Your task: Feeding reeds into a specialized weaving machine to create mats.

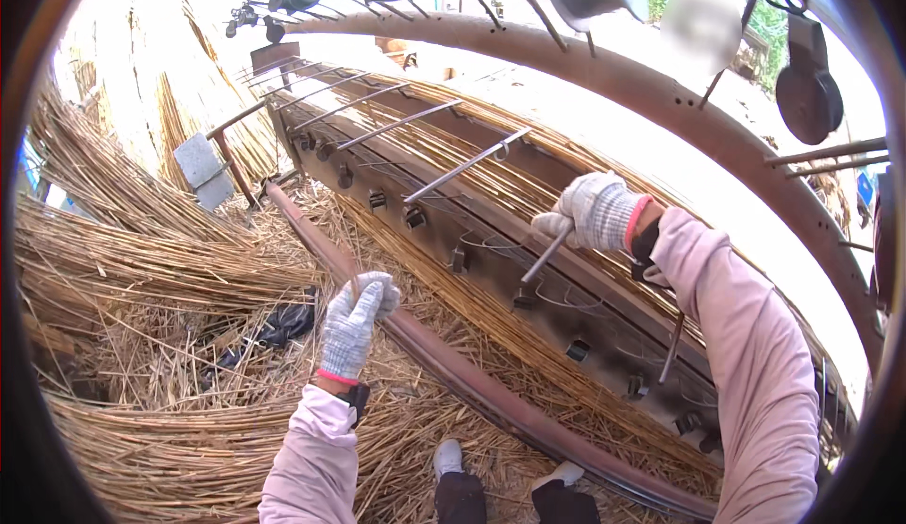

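Grips a metal rod [547,258] in the right hand [595,211], fingers wrapped tightly round the shaft, leaving the lower end protruding above the dark beam [543,316]; probably held so for a firm, lever-like purchase. Carries the left hand [357,312] just above the rusty pipe [434,349], fingers closed on a thin brown strand [355,278], too blurred to identify; likely pinched to keep control of a slender piece. Note similar rods [467,165] set in a row along the same beam, apparently spaced to act at intervals. Note also long reeds [528,189] laid lengthwise in the frame, presumably to keep all stems parallel. Find further reed bundles [151,250] piled at the left, seemingly within easy reach, and heavy spools [809,99] hung from the curved pipe [661,85], possibly as weights.
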A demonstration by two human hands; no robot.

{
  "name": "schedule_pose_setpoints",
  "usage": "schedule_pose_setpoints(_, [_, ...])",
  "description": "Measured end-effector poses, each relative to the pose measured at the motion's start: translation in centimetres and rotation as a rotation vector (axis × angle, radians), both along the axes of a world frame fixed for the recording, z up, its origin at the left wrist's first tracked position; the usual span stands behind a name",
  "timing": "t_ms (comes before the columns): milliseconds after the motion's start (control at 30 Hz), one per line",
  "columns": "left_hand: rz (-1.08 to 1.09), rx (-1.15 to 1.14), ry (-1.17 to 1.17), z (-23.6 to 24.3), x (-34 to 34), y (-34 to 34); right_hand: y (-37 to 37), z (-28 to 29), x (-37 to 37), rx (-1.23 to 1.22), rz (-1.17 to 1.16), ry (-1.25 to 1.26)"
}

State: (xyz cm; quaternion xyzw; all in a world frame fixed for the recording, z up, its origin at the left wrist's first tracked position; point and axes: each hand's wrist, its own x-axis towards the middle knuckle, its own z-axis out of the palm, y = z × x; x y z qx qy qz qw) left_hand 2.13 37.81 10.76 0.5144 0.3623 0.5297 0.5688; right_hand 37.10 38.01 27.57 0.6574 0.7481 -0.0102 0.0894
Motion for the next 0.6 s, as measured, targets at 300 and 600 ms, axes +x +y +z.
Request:
schedule_pose_setpoints(300, [0.087,-0.071,-0.214,3.6,2.4,12.0,0.8,0.1,0.1,-0.103,0.123,-0.190])
schedule_pose_setpoints(600, [0.379,-0.014,-0.299,6.7,3.7,30.0,1.9,1.2,0.1,-0.300,0.268,-0.167])
